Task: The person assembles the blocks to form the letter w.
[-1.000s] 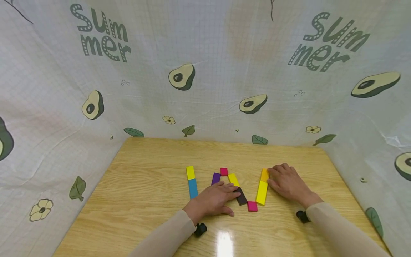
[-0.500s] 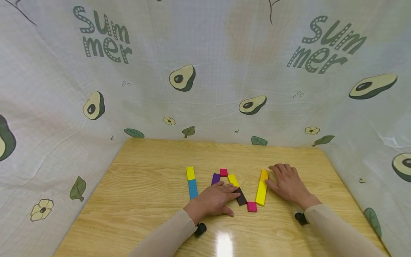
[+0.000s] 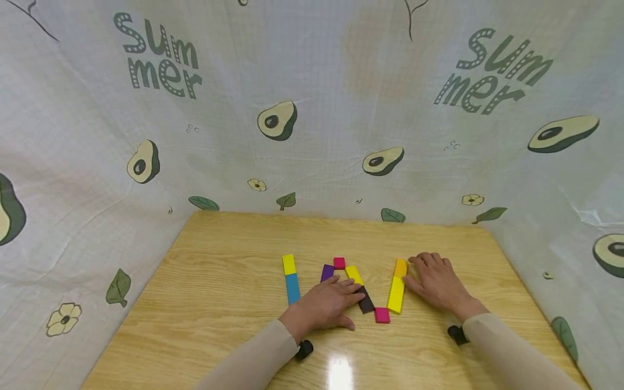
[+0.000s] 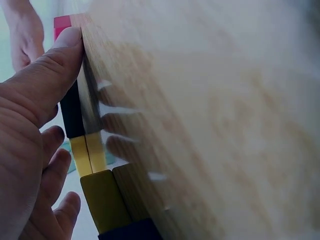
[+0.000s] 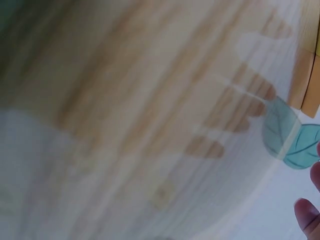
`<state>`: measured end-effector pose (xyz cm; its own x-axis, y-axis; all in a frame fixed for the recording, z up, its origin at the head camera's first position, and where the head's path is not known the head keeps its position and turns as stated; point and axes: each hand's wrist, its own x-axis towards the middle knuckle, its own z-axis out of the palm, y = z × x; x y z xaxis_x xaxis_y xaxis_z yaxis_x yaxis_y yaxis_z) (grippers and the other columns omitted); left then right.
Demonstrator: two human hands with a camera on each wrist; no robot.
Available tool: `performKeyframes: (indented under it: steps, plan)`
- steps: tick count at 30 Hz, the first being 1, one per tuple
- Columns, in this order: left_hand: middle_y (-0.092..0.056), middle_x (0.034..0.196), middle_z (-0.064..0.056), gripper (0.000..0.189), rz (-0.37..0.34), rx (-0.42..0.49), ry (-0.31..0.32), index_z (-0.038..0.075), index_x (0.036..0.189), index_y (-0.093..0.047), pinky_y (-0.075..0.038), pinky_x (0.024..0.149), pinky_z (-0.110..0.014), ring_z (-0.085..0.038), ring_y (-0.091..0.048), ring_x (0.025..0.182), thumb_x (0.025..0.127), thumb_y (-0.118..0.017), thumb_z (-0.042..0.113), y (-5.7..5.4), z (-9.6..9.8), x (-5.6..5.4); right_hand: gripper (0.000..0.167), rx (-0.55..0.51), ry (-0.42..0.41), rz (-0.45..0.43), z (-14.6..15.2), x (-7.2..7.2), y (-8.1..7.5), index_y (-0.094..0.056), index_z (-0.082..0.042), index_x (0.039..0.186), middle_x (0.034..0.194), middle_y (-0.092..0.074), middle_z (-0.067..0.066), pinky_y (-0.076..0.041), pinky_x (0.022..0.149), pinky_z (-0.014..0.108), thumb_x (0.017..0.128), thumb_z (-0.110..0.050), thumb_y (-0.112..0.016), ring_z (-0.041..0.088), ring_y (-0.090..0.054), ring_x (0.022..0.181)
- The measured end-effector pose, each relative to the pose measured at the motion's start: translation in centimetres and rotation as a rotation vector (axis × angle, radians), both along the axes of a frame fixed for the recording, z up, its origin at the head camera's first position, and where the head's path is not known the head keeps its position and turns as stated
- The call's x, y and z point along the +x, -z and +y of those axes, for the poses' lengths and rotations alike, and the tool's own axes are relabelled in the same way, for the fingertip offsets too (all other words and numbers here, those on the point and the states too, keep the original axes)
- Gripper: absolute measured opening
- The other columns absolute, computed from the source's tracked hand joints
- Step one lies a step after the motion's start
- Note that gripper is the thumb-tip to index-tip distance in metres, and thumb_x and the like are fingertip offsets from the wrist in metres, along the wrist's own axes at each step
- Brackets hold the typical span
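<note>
Flat coloured blocks lie in a zigzag on the wooden table. My left hand (image 3: pixel 324 304) spreads over the middle ones, fingertips at a black block (image 3: pixel 365 299) and a yellow block (image 3: pixel 353 274); it covers part of a purple block (image 3: pixel 327 272). In the left wrist view the thumb reaches along the black block (image 4: pixel 71 112) towards a red block (image 4: pixel 62 22). My right hand (image 3: pixel 436 283) lies just right of an orange block (image 3: pixel 401 267) and a longer yellow block (image 3: pixel 396 296), thumb tip close by their edge. Another red block (image 3: pixel 382 315) touches the black block's near end.
A yellow block (image 3: pixel 289 264) and a blue block (image 3: pixel 292 288) form the left stroke, partly behind the left hand. A red block (image 3: pixel 339 263) sits at the middle peak. Printed cloth (image 3: pixel 322 162) walls the table's back and sides.
My right fingers have come slightly away from the orange block, and the orange and yellow stroke has shifted a little left. The left hand stays in place. The head view tilts slightly.
</note>
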<state>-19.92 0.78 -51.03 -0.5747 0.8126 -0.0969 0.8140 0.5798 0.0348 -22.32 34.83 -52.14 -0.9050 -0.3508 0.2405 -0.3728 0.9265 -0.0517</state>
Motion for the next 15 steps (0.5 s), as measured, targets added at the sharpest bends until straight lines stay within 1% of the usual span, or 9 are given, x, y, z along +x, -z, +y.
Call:
performKeyframes:
  steps: [4, 7, 10, 15]
  plan:
    - [-0.037, 0.170, 0.006, 0.076, -0.008, 0.008, -0.009, 0.027, 0.163, -0.043, -0.022, 0.131, -0.044, -0.014, -0.031, 0.159, 0.100, -0.054, 0.067, 0.0, -0.1, 0.0, 0.055, -0.007, 0.002, 0.008, 0.1, 0.1, 0.1, -0.064, 0.001, 0.133, 0.128, -0.061, 0.023, -0.041, 0.099, 0.064, 0.100, -0.042, -0.068, 0.045, -0.053, 0.120]
    - [-0.040, 0.169, 0.006, 0.075, -0.034, 0.042, -0.053, 0.027, 0.163, -0.044, -0.021, 0.131, -0.044, -0.014, -0.031, 0.160, 0.100, -0.056, 0.066, -0.3, -0.6, 0.1, 0.055, -0.016, 0.007, 0.020, 0.0, 0.2, 0.0, -0.064, 0.001, 0.134, 0.129, -0.060, 0.024, -0.041, 0.099, 0.064, 0.100, -0.042, -0.068, 0.045, -0.051, 0.121]
    - [-0.040, 0.169, 0.004, 0.072, -0.058, 0.084, -0.110, 0.026, 0.162, -0.045, -0.020, 0.131, -0.044, -0.015, -0.029, 0.160, 0.102, -0.057, 0.063, -1.0, -1.4, 0.0, 0.056, -0.033, 0.010, 0.036, -0.1, 0.4, -0.1, -0.062, 0.001, 0.135, 0.130, -0.059, 0.025, -0.039, 0.100, 0.064, 0.100, -0.041, -0.069, 0.047, -0.050, 0.122]
    - [-0.039, 0.170, 0.000, 0.072, -0.055, 0.147, -0.189, 0.022, 0.163, -0.044, -0.019, 0.131, -0.047, -0.018, -0.030, 0.160, 0.103, -0.058, 0.060, -2.3, -3.9, -0.3, 0.055, -0.060, 0.019, 0.082, -0.5, 0.9, -0.2, -0.061, 0.001, 0.136, 0.131, -0.058, 0.025, -0.037, 0.101, 0.067, 0.098, -0.038, -0.072, 0.049, -0.048, 0.125]
